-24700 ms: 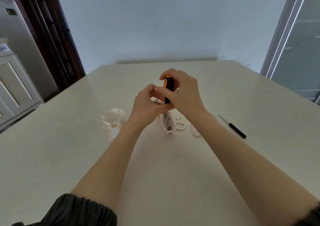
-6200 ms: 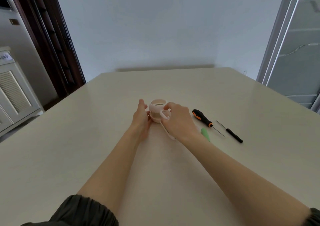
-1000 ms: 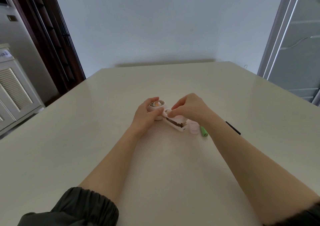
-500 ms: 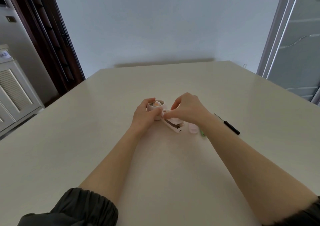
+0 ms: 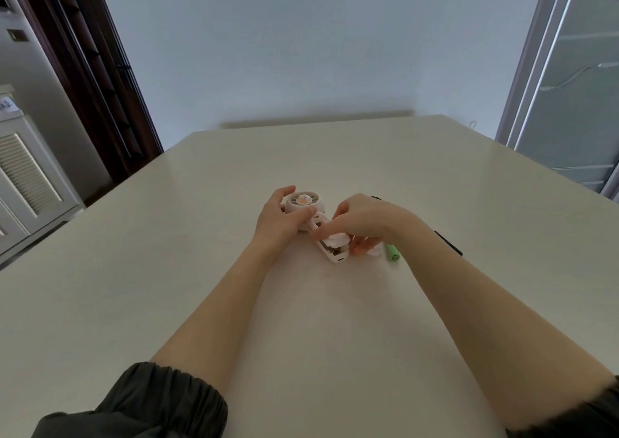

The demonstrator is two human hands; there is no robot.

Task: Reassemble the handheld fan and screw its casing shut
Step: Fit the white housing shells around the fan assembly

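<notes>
Pale pink plastic is what both hands are busy with: the handheld fan (image 5: 310,218) lies flat near the middle of the cream table (image 5: 167,253), its round head pointing toward the far edge and its handle running back toward the near right. The handle is open along its top, with dark innards showing at the near end.

The left hand (image 5: 278,223) wraps the round fan head from the left side, thumb lying across the near rim and fingers curled round the far side, pressing it onto the table. A small orange-and-white emblem sits at the hub of the head.

The right hand (image 5: 363,223) hovers over the handle, its fingertips bunched together and pinching a small pale pink casing piece (image 5: 335,239) right on top of the open handle. Whether that piece is seated or only resting there, I cannot tell; the fingers cover most of it.

Just right of the handle's end lies a green cylinder, a battery (image 5: 392,253) by the look of it, flat on the table and partly tucked under the right wrist. Beyond the right forearm, toward the right edge, a thin black tool (image 5: 449,244) pokes out; most of it is hidden by the arm. Dark gathered sleeves (image 5: 140,404) are pushed up both forearms.
</notes>
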